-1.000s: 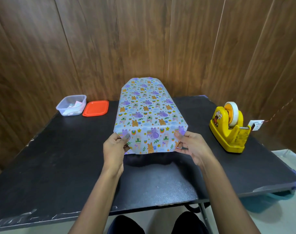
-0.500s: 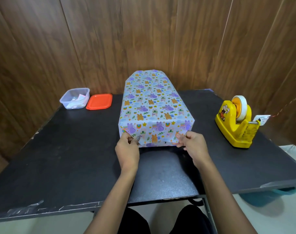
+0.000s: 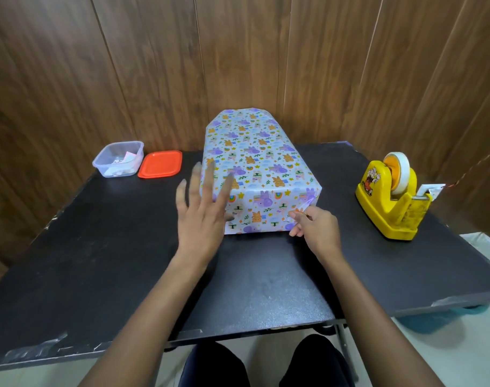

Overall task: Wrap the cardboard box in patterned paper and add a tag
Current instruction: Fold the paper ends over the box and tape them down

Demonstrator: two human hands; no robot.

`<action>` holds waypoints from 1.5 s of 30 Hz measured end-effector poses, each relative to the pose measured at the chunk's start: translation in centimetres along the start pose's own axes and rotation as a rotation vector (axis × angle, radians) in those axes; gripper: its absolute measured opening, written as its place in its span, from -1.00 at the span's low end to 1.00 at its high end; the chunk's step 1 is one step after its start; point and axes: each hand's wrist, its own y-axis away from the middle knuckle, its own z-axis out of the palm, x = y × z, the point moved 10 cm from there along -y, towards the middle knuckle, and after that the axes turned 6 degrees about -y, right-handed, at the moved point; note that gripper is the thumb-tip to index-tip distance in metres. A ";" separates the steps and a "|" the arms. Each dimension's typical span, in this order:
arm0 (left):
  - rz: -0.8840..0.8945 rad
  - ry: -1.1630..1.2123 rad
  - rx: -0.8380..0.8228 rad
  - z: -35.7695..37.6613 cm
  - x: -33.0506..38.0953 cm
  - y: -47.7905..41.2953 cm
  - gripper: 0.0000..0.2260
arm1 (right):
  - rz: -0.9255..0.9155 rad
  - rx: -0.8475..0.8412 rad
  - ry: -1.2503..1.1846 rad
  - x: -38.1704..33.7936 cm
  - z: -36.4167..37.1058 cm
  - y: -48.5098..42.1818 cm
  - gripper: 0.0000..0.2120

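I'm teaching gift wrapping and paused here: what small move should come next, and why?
Probably lay the open left hand flat on the near end fold of the wrapped box. The right hand alone pinches that paper at the near right corner, and the tape dispenser stands on that side, so freeing it to fetch tape seems sensible.

Wood-panelled indoor workspace (image 3: 70, 79): black table (image 3: 98, 261), yellow tape dispenser (image 3: 389, 202), plastic tub (image 3: 118, 160).

One head cam, facing fwd/down at table (image 3: 104, 261), close-up.
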 end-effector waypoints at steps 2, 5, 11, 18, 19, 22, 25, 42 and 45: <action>0.219 -0.030 -0.025 0.2 1.7 -0.5 -0.14 | -0.001 -0.008 0.023 0.0 0.0 -0.1 -0.72; 0.488 -0.056 -0.006 -0.1 3.8 -0.4 -0.37 | 0.002 -0.011 0.039 0.0 -0.1 -0.2 -0.71; 0.614 -0.133 -0.087 1.5 4.5 -0.3 -0.32 | 0.055 -0.023 0.025 0.6 -0.1 -0.7 -0.70; 0.626 -0.208 -0.006 0.3 6.2 -1.0 -0.49 | 0.136 -0.037 -0.042 1.4 -0.3 -1.0 -0.73; 0.638 -0.230 -0.001 0.5 6.5 -1.1 -0.47 | 0.147 -0.042 -0.022 1.5 -0.4 -1.1 -0.73; 0.659 -0.307 -0.048 1.3 7.0 -1.1 -0.27 | 0.156 -0.061 0.084 1.4 -0.7 -1.2 -0.68; 0.657 -0.342 -0.036 1.4 7.2 -1.1 -0.24 | 0.132 -0.064 0.189 1.2 -1.3 -1.1 -0.68; 0.621 -0.426 -0.025 2.0 7.1 -1.2 -0.20 | 0.342 0.329 0.519 1.8 -19.9 -4.3 -0.58; 0.615 -0.408 0.011 1.5 7.2 -1.2 -0.29 | 0.313 0.271 0.265 2.1 -20.0 -5.2 -0.69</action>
